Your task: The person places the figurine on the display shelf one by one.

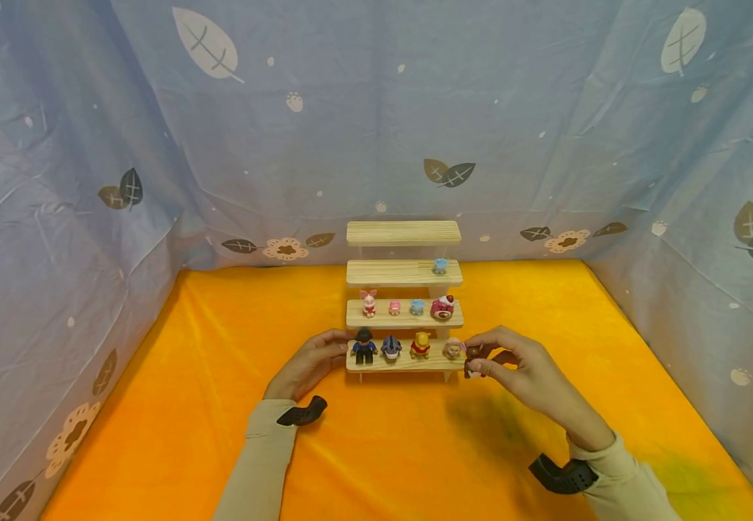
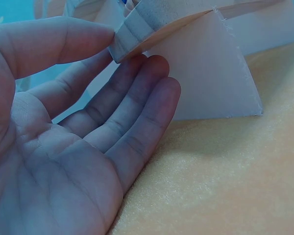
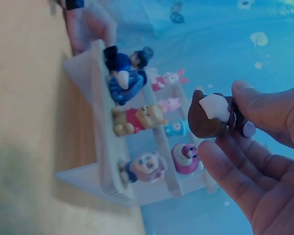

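Observation:
My right hand pinches a small brown-and-white figurine between thumb and fingers, just off the right end of the lowest step. My left hand holds the left end of that step, its thumb at the board's corner and fingers beneath. The stepped wooden display shelf carries toy figurines. Along its lowest step stand a black-haired figure, a blue-grey donkey, a yellow bear in red and a beige figure.
One step up are a pink piglet, a small pink figurine, a light-blue one and a magenta bear. Another light-blue figurine sits above. Orange cloth covers the table; patterned curtains enclose it.

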{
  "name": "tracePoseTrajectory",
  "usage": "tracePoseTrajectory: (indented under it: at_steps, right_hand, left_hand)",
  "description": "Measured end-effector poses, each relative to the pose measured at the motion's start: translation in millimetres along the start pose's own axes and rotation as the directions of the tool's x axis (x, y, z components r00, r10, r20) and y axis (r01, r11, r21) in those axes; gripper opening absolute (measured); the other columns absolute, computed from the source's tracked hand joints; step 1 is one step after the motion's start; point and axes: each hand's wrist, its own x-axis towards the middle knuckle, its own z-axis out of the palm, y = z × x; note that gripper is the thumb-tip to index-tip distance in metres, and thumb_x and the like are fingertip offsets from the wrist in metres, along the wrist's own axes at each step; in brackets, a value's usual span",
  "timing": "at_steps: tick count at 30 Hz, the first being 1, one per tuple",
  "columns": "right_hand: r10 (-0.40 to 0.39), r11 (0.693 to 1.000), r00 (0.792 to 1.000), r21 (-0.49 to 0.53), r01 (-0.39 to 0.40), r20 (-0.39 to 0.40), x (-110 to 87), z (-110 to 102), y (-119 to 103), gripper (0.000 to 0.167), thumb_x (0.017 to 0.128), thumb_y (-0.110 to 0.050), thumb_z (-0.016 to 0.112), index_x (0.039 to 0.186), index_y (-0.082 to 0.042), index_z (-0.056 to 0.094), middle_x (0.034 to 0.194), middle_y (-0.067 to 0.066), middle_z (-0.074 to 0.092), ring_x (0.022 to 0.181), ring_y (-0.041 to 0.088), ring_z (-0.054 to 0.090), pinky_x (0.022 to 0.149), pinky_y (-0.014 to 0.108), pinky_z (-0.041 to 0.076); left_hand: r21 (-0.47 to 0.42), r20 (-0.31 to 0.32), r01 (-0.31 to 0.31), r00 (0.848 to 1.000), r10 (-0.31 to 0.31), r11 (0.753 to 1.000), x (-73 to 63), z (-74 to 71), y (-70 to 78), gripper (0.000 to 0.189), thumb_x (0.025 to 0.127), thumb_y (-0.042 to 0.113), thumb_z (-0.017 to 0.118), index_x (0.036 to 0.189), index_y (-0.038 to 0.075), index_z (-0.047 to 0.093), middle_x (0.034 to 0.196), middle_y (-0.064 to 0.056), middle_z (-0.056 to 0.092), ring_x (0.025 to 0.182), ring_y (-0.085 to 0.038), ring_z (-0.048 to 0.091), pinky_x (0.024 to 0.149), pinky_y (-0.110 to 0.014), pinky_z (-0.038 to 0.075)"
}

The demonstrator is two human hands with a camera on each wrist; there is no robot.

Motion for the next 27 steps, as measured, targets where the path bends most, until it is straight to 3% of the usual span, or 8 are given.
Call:
tracePoseTrajectory:
  at_steps: [6,14,27]
  right_hand:
    - [0.019,1.000,1.000,-0.022,-0.019,-0.015,9.0,-0.9,-3.8,0.035,0.091,0.001,0.070,0.125,-0.007,0.066,0.113,0.008,0.070,0.095,0.002,0.064,0.080,0.021,0.058]
    - [-0.045,0.998,0.999,-0.050,0.044,-0.006,23.8,-3.6,-9.3,0.033,0.090,0.002,0.071,0.120,-0.011,0.069,0.110,0.002,0.069,0.094,0.002,0.064,0.079,0.021,0.058]
    - [-0.138,0.986,0.990,-0.093,0.139,0.015,51.1,-12.0,-20.3,0.030,0.087,0.004,0.073,0.115,-0.007,0.070,0.109,0.000,0.069,0.094,0.007,0.067,0.084,0.020,0.057]
  left_hand:
    - [0.010,0.015,-0.017,1.000,0.016,1.000,0.0,-1.1,-0.7,0.023,0.105,0.011,0.053,0.126,0.008,0.061,0.135,-0.003,0.057,0.121,-0.016,0.060,0.103,-0.030,0.050]
    - [0.024,0.027,-0.019,0.999,0.018,1.000,-0.3,-2.6,-3.1,0.026,0.106,0.013,0.052,0.130,0.007,0.059,0.137,-0.004,0.056,0.123,-0.017,0.059,0.106,-0.032,0.049]
    - [0.013,0.031,-0.007,0.999,0.007,1.000,0.5,-3.6,-2.3,0.025,0.105,0.014,0.054,0.129,0.009,0.059,0.140,-0.004,0.053,0.125,-0.016,0.058,0.106,-0.032,0.048]
